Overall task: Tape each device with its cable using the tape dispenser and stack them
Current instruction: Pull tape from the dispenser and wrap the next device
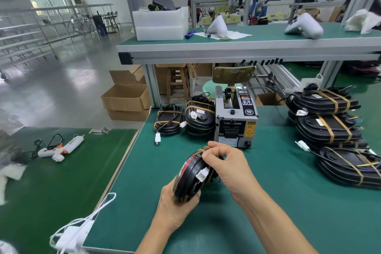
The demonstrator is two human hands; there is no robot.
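I hold a black oval device [190, 177] on edge above the green table [268, 202], a white connector on its side. My left hand [175, 206] grips its lower end from below. My right hand [224, 163] curls over its top and pinches a strip of brown tape there. The grey tape dispenser [235, 117] stands just behind. Taped devices lie to its left, one flat [169, 119] and a small stack [201, 118]. More taped devices are piled at the right [329, 130].
A white glue gun [61, 147] lies on the darker green mat [41, 192] at left, white cords near its front edge. Cardboard boxes [125, 101] stand on the floor beyond. A raised shelf [247, 45] spans above the dispenser.
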